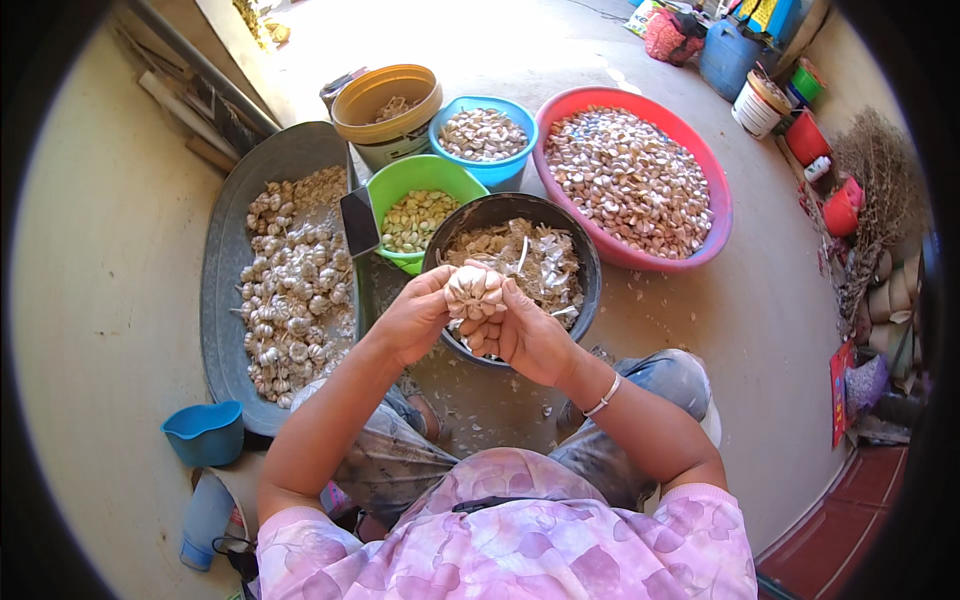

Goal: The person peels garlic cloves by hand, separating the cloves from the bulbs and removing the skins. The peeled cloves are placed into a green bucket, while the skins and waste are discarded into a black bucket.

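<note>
Between my two hands is a garlic bulb with its cloves bulging apart. My left hand pinches its left side with thumb and fingers. From the right, the thumb of my right hand presses on the bulb, and its curled fingers sit underneath. Directly below the hands stands a black basin of dry garlic skins and roots. A green bucket holding yellowish cloves is just beyond my left hand. Whole garlic bulbs fill much of a grey tub on the left.
Farther off are a yellow-rimmed bucket, a blue bucket of cloves and a large red basin heaped with cloves. A smartphone is propped by the tub's edge. A blue scoop-shaped container sits at left; dry stalks line the right wall.
</note>
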{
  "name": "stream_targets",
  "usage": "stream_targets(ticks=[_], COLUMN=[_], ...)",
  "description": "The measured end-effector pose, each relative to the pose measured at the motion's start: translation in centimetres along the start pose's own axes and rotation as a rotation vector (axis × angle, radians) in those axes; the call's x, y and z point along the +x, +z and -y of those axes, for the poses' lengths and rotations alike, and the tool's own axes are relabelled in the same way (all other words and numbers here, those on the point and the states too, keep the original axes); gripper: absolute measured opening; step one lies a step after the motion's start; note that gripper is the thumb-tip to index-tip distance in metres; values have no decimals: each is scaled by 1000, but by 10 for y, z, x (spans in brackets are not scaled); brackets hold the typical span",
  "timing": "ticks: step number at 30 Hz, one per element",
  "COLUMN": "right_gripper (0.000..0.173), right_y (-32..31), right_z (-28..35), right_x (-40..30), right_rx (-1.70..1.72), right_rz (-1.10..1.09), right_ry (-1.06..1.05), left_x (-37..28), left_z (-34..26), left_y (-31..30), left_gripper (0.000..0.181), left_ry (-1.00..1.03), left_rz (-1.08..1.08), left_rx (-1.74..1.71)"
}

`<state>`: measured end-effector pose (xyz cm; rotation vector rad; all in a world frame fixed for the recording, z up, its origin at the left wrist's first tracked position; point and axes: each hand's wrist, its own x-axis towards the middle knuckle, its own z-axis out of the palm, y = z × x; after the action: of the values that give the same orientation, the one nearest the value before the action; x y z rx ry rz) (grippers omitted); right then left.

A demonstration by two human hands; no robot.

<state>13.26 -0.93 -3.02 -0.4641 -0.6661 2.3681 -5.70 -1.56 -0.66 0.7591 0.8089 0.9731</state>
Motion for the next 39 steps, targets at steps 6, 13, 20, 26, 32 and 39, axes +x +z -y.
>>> stream_targets(ticks=[6,13,20,26,32,39], right_gripper=[58,50,50,46,37,43], right_y=[-31,-32,-33,-48,-25,-4], right_z=[8,15,24,18,33,18], right_x=[-20,-28,-30,-20,-31,-27], right_rx=[95,-26,-527,-971,-657,-788], right_rz=[-24,-207,-387,-316,-164,-292], right_ry=[-26,-250,-217,-453,-90,-273], left_x=[30,32,33,19,13,11], left_z=[38,11,9,1,14,17], left_y=[15,32,37,37,17,20], left_gripper=[22,47,68,64,64,63], left_ry=[-21,401,623,313,226,187], left_rz=[133,-124,-85,92,249,223], left_rx=[164,555,1115,977,653,595])
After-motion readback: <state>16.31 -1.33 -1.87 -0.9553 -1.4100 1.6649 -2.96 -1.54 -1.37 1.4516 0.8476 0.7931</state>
